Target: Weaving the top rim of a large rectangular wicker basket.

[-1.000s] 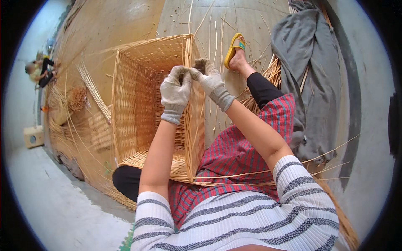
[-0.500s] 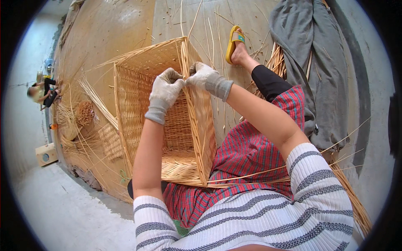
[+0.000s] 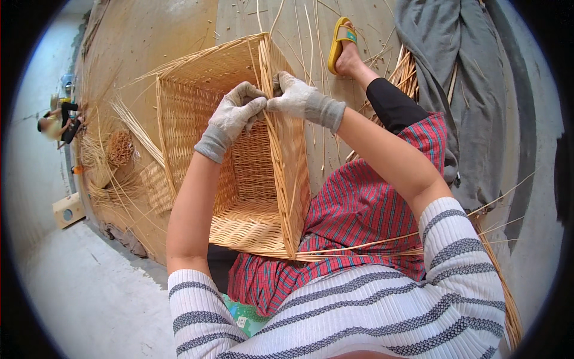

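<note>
A rectangular woven wicker basket (image 3: 254, 164) rests tilted against my lap, its open mouth facing up and to the left. Both hands wear pale knitted gloves with grey cuffs and meet at the basket's right rim. My left hand (image 3: 233, 113) is on the inner side, fingertips pinched on the wicker strands (image 3: 267, 84) of the rim. Opposite it, on the outer side, my right hand (image 3: 294, 97) grips the same strands between thumb and fingers. Loose strand ends stick up past the far corner, and long ones (image 3: 365, 244) trail across my red checked apron.
A grey cloth (image 3: 433, 48) covers a bundle of wicker rods (image 3: 405, 75) at the right. Loose rods, a woven panel (image 3: 156, 186) and a coiled bundle (image 3: 119, 148) lie on the floor at left. Another person (image 3: 60, 122) sits farther off by the wall. My yellow-sandaled foot (image 3: 344, 51) is ahead.
The basket's far end sits higher in view. My left forearm has swung outward to the left, and its glove has turned, while both hands stay at the rim.
</note>
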Tool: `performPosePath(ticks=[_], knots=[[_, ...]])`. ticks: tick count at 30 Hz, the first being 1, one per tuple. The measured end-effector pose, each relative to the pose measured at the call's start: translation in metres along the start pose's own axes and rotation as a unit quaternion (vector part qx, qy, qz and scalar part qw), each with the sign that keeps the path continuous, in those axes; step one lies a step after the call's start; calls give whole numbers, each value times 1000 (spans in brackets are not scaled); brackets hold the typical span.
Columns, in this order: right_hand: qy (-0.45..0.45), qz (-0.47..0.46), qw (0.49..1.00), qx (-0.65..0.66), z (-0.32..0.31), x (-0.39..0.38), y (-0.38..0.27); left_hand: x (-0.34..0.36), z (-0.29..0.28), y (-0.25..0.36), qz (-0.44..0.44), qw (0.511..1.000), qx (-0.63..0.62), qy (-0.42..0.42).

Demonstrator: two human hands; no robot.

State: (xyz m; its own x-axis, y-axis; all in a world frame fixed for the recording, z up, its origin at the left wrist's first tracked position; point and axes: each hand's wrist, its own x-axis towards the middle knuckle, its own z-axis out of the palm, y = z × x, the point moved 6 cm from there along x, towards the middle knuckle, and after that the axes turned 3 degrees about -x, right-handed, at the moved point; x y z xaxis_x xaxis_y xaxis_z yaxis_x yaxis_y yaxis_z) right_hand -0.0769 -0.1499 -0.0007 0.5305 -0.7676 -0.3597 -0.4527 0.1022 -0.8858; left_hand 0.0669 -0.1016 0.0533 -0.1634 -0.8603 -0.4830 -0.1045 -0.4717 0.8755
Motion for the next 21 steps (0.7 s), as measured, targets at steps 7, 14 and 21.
performPosePath(ticks=[7,14,21], knots=[[122,-51,990,-55,11,-26,-29,-2,-5,-9,130,985,37,104],[98,-32,994,-30,5,-22,-23,7,-3,-22,61,988,-23,137],[37,-111,991,-58,26,-71,11,-22,1,-47,-37,986,-158,47]])
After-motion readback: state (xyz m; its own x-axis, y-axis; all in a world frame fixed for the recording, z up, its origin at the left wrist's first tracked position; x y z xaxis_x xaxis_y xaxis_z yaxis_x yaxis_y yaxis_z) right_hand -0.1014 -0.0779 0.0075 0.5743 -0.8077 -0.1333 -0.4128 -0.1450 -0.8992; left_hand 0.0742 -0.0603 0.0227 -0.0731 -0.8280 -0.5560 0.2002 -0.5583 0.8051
